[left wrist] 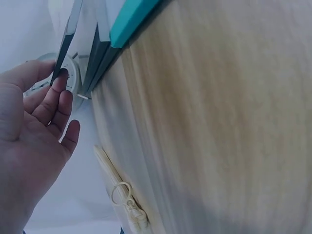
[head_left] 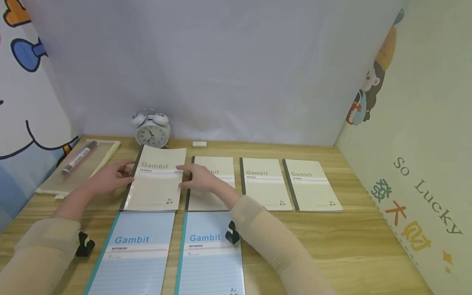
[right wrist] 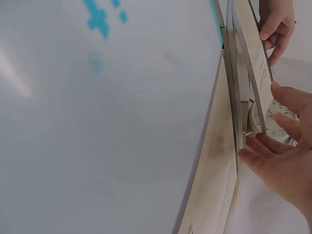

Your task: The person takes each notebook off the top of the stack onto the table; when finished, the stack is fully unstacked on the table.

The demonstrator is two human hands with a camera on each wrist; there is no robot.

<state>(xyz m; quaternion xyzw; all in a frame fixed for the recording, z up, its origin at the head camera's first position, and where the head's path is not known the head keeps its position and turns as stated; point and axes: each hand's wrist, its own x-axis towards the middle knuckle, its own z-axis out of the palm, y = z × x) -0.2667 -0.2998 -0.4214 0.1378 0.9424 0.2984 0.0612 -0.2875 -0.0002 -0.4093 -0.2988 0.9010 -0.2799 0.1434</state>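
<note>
A cream Gambit notebook [head_left: 156, 180] with a dark spine is held between both hands, raised off the surface. My left hand [head_left: 110, 177] pinches its spine edge between thumb and fingers. At the opposite edge my right hand [head_left: 200, 178] grips it, thumb on the cover and fingers behind. In the left wrist view another dark spine [left wrist: 100, 56] lies below the raised notebook. Three more cream notebooks stand in a row to the right: one [head_left: 210, 200] partly behind my right hand, a middle one [head_left: 262, 192] and an end one [head_left: 313, 192].
Two blue Gambit notebooks, a left one [head_left: 134, 262] and a right one [head_left: 210, 266], lie in front. A white alarm clock [head_left: 153, 133] and an eraser [head_left: 199, 144] sit at the back. At left, a marker [head_left: 79, 157] lies on a zip pouch [head_left: 107, 157]. Walls enclose the wooden table [head_left: 368, 254].
</note>
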